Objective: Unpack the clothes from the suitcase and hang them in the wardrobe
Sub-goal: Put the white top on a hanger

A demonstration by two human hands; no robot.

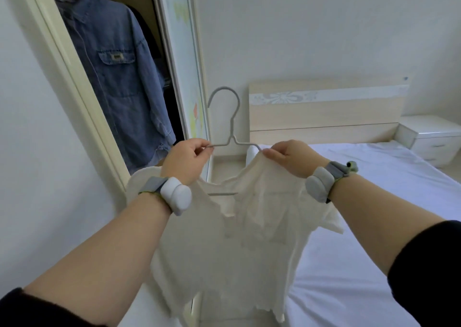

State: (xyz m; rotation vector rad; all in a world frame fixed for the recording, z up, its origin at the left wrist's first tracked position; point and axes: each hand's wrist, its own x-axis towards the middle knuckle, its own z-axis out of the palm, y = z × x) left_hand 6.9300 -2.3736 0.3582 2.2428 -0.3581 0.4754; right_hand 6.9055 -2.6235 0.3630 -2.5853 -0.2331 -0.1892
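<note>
white top (249,229) half on hanger (234,117)
left grip (185,159) pinches hanger, right grip (291,158) pinches top; denim shirt (117,77) hangs in wardrobe (72,74).

Wardrobe (104,59) left, bed (374,202) right, hanger (230,127) between.

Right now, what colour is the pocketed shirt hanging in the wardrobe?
Faded blue denim shirt; head view shows it best.

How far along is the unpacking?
Done: a denim shirt hangs in the wardrobe. In hand: the left hand pinches a hanger while the right hand holds a white top on it; one shoulder is on. Left: seat the other shoulder, hang it. The suitcase is out of view.
</note>
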